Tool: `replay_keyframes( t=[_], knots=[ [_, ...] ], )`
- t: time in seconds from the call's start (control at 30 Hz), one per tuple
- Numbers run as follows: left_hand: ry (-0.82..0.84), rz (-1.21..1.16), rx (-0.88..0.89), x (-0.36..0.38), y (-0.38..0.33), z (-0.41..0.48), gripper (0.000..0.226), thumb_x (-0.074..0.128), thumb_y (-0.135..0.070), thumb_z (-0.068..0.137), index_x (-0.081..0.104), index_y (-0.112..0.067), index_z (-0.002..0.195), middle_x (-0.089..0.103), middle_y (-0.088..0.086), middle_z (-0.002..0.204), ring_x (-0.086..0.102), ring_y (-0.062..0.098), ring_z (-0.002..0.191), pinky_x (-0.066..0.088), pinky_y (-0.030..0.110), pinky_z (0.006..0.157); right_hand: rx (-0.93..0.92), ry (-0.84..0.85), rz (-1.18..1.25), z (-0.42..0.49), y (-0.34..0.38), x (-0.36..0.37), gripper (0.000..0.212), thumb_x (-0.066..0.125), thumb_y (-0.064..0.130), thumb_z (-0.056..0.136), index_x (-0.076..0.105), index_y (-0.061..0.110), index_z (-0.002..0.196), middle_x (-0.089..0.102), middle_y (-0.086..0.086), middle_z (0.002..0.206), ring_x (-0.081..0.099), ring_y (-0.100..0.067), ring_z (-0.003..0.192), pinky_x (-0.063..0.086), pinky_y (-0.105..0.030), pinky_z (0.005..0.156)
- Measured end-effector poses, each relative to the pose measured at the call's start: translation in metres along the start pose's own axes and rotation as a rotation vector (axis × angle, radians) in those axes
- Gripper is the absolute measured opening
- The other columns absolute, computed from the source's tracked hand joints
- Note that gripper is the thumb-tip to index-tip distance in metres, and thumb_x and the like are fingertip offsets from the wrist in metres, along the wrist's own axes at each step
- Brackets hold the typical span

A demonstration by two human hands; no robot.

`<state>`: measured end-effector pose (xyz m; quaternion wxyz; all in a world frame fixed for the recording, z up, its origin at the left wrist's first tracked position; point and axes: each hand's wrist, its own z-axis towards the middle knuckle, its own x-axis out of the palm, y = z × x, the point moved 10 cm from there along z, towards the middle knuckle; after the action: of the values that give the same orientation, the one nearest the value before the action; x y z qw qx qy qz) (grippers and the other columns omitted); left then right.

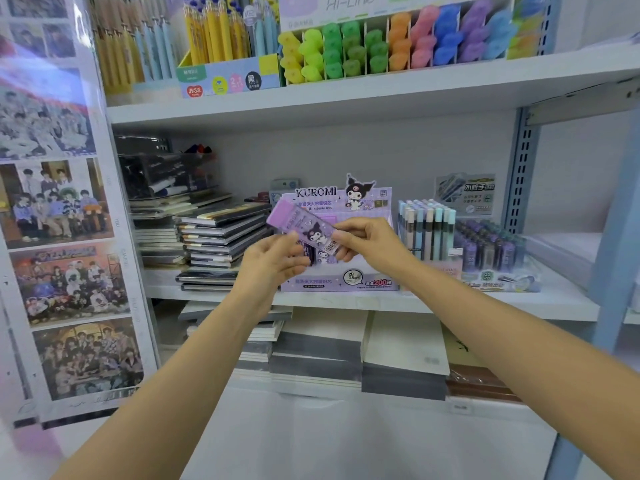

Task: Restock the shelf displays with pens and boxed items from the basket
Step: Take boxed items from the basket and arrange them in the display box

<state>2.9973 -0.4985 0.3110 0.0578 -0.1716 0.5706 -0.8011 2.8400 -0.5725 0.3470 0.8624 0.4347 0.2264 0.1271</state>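
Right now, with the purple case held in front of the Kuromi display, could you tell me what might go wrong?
The purple case is tilted and pinched by its end in the right hand, with the left hand at its lower edge; it might slip. The Kuromi display stands at the front edge of the shelf, so a hard push could shift it. The upright pens close beside it could be knocked over.

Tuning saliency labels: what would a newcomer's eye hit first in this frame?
A purple case, held between the left hand and right hand, sits dead centre before the Kuromi display box on the middle shelf. Above, a rainbow row of highlighters lines the top shelf.
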Motion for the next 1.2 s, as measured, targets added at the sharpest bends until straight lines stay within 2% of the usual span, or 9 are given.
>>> replay_keyframes(
  t=[0.13,0.23,0.33,0.4,0.47,0.53,0.63,0.9,1.2],
  knots=[
    [0.001,0.152,0.086,0.003,0.007,-0.003,0.019,0.052,-0.021,0.1,0.066,-0.008,0.102,0.07,0.012,0.091,0.065,0.019,0.076,0.058,0.026,0.072,0.092,0.128,-0.033,-0.005,-0.011,0.019,0.024,0.062,0.018,0.093,0.069,0.003,0.111,0.073,-0.013,0.089,0.068,-0.015,0.071,0.056,-0.023,0.063],
    [-0.006,0.355,0.166,0.004,0.004,-0.001,0.021,0.049,-0.02,0.101,0.065,-0.006,0.104,0.072,0.013,0.097,0.066,0.023,0.082,0.057,0.031,0.073,0.043,0.085,-0.152,-0.001,-0.006,0.017,0.03,0.058,0.033,0.095,0.068,0.013,0.116,0.072,-0.001,0.103,0.064,-0.001,0.083,0.05,-0.015,0.067],
    [0.049,0.655,0.284,0.017,0.002,-0.004,0.019,0.052,-0.021,0.1,0.065,-0.011,0.092,0.069,0.007,0.089,0.061,0.017,0.08,0.049,0.037,0.073,-0.036,0.044,-0.035,0.007,0.007,0.016,0.038,0.059,0.025,0.095,0.054,0.021,0.132,0.066,-0.004,0.109,0.064,-0.012,0.097,0.053,-0.02,0.08],
    [0.065,0.785,0.361,0.025,0.003,-0.007,0.018,0.053,-0.023,0.099,0.063,-0.015,0.087,0.065,0.001,0.088,0.057,0.01,0.081,0.046,0.033,0.071,-0.093,0.064,-0.103,0.012,0.015,0.021,0.033,0.061,0.015,0.094,0.059,0.023,0.126,0.064,-0.015,0.108,0.063,-0.027,0.1,0.055,-0.035,0.09],
    [0.056,0.933,0.45,0.027,0.006,-0.01,0.019,0.052,-0.023,0.099,0.062,-0.013,0.111,0.062,0.002,0.113,0.054,0.014,0.103,0.045,0.03,0.087,-0.124,-0.004,-0.138,0.019,0.022,0.015,0.025,0.06,0.009,0.093,0.064,0.021,0.116,0.067,-0.012,0.109,0.064,-0.027,0.1,0.055,-0.042,0.09],
    [0.079,1.184,0.54,0.026,0.017,-0.014,0.043,0.054,-0.021,0.097,0.047,-0.007,0.137,0.05,0.007,0.139,0.044,0.022,0.128,0.033,0.032,0.106,-0.138,-0.179,-0.1,0.026,0.026,-0.006,0.023,0.059,0.007,0.094,0.063,0.016,0.114,0.068,-0.002,0.107,0.064,-0.019,0.1,0.055,-0.04,0.089],
    [0.174,1.482,0.586,0.024,0.045,-0.02,0.059,0.056,-0.019,0.092,0.034,-0.005,0.146,0.038,0.01,0.15,0.032,0.027,0.14,0.02,0.037,0.116,-0.176,-0.362,-0.12,0.028,0.025,-0.03,0.021,0.059,0.004,0.093,0.062,0.01,0.113,0.068,-0.002,0.105,0.064,-0.016,0.097,0.055,-0.034,0.088],
    [0.145,1.641,0.609,0.027,0.062,-0.017,0.071,0.062,-0.021,0.083,0.032,-0.003,0.146,0.038,0.014,0.145,0.03,0.032,0.139,0.023,0.044,0.117,-0.172,-0.342,-0.243,0.029,-0.003,-0.008,0.024,0.069,0.006,0.087,0.069,0.008,0.111,0.073,-0.005,0.099,0.069,-0.014,0.091,0.057,-0.032,0.085],
    [0.126,1.709,0.599,0.03,0.065,-0.019,0.075,0.056,-0.026,0.084,0.024,-0.005,0.148,0.031,0.013,0.148,0.023,0.03,0.141,0.017,0.042,0.118,-0.087,-0.157,-0.398,0.05,-0.004,-0.005,0.022,0.067,0.007,0.089,0.066,0.01,0.11,0.07,-0.008,0.09,0.066,-0.016,0.083,0.056,-0.027,0.08]
  ],
)
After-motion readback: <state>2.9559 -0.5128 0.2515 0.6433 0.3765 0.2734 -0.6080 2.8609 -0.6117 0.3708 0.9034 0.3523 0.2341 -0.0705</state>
